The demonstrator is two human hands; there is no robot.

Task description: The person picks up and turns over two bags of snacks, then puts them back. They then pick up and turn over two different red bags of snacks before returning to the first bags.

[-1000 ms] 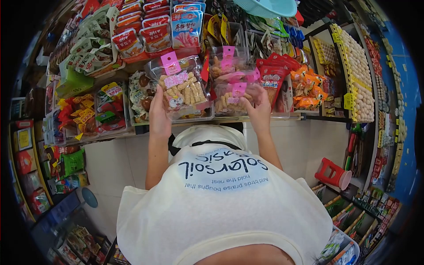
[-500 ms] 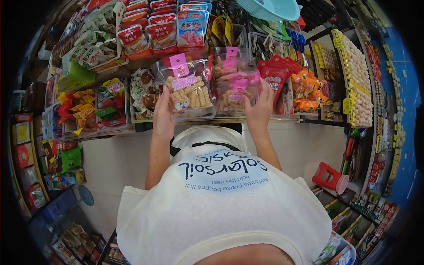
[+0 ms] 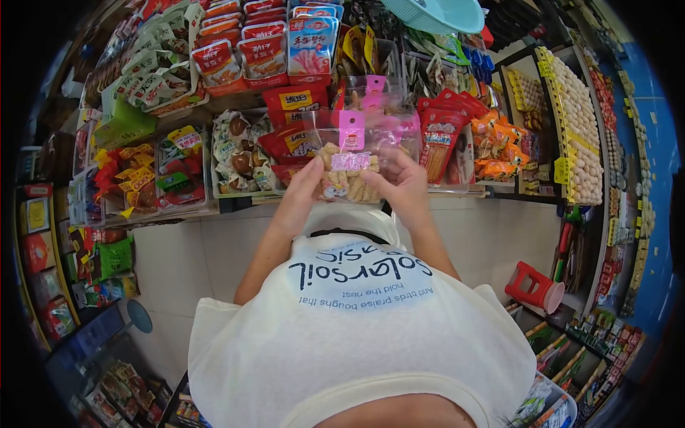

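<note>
A clear snack bag with a pink label and pale crunchy pieces inside is held upright between my two hands. At its left edge, my left hand grips the side. My right hand pinches the right side, thumb on the front and fingers partly behind the plastic. Similar pink-labelled bags stand just behind it in a bin. Red packets with yellow labels show to the left of the held bag.
The shelf holds red sachets, orange packets, and brown snacks in a tray. A teal basket sits at the top. Egg trays line the right; a red stool stands below them.
The held bag has moved right and nearer my body with my left hand, uncovering the red packets. My right hand has left the bags in the bin and taken hold of the held bag's right side.
</note>
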